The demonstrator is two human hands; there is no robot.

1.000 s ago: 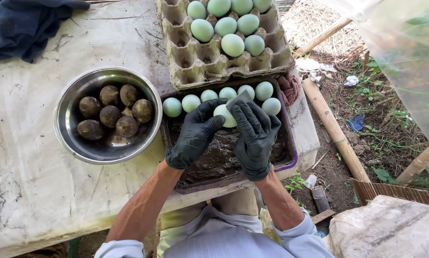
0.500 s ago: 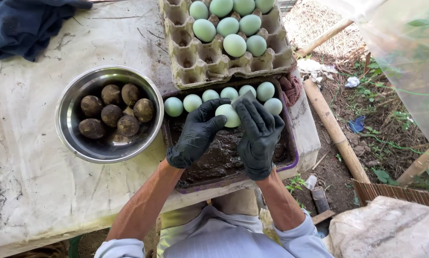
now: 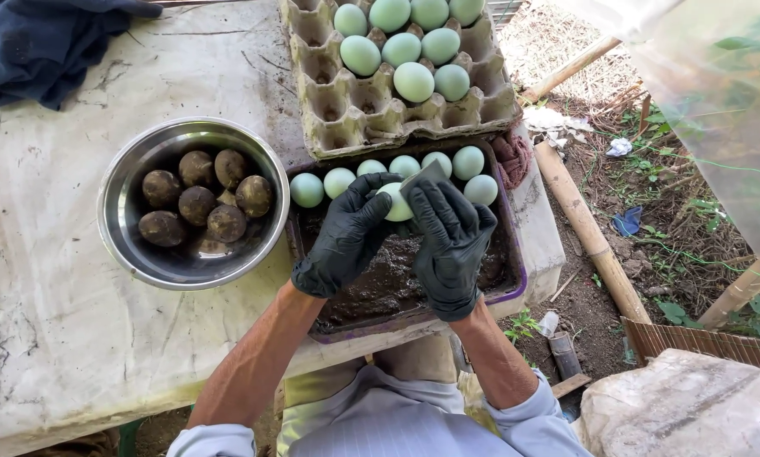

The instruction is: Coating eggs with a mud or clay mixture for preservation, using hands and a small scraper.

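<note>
- Pinching a pale green egg (image 3: pixel 394 203) between the fingertips of both black-gloved hands, left hand (image 3: pixel 346 237) and right hand (image 3: pixel 449 245), above the mud-filled tray (image 3: pixel 515 279), so any drips fall back in.
- Clean eggs (image 3: pixel 401 169) line the tray's 12 o'clock edge, within reach.
- Steel bowl (image 3: pixel 134 254) of coated eggs (image 3: pixel 201 203) sits at 9 o'clock on the desk (image 3: pixel 50 338).

A pale green egg (image 3: pixel 396 203), smooth and clean, is held between both black-gloved hands above a tray of dark mud (image 3: pixel 397 271). A small flat grey scraper (image 3: pixel 424 176) rests tilted against the egg's upper right side.
</note>
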